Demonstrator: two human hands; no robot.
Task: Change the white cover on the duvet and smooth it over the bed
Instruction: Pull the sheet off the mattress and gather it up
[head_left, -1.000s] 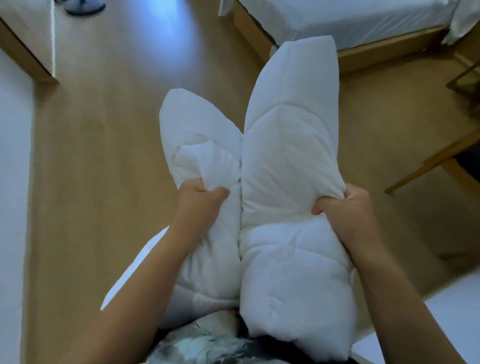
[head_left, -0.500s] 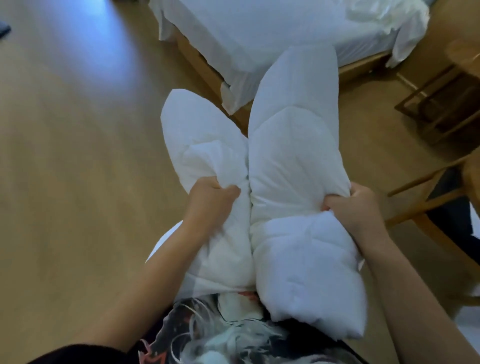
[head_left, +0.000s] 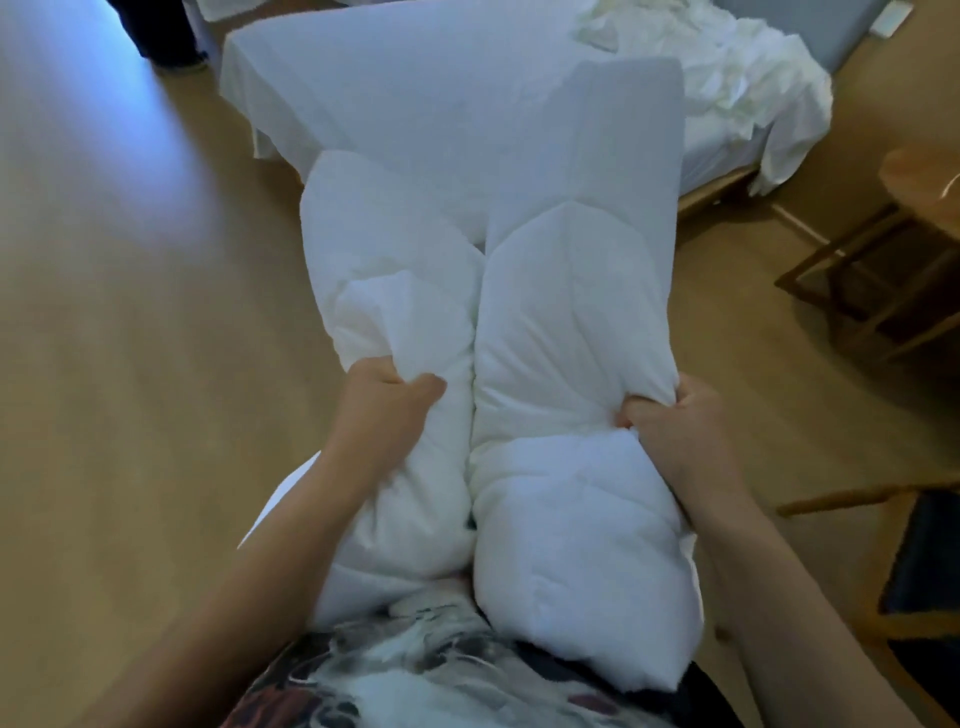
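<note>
A thick white quilted duvet (head_left: 566, 322), folded into two long lobes, is held out in front of my chest and points toward the bed. My left hand (head_left: 387, 402) clenches the left lobe at its middle. My right hand (head_left: 675, 421) is fisted into the right lobe's outer edge. The bed (head_left: 415, 88) ahead carries a smooth white sheet. A crumpled white cover (head_left: 727, 67) lies bunched on the bed's far right side. The duvet's far tips overlap the bed's near edge in view.
Wooden floor (head_left: 130, 338) spreads to the left and under the duvet. A wooden chair frame (head_left: 872, 291) and a round wooden table edge (head_left: 924, 176) stand at the right. A dark chair seat (head_left: 930, 561) sits at the lower right. Dark objects (head_left: 156, 31) stand at the top left.
My view has swung toward the bed, which now fills the top of the frame. Both hands keep the same grip on the duvet, carried closer to the bed.
</note>
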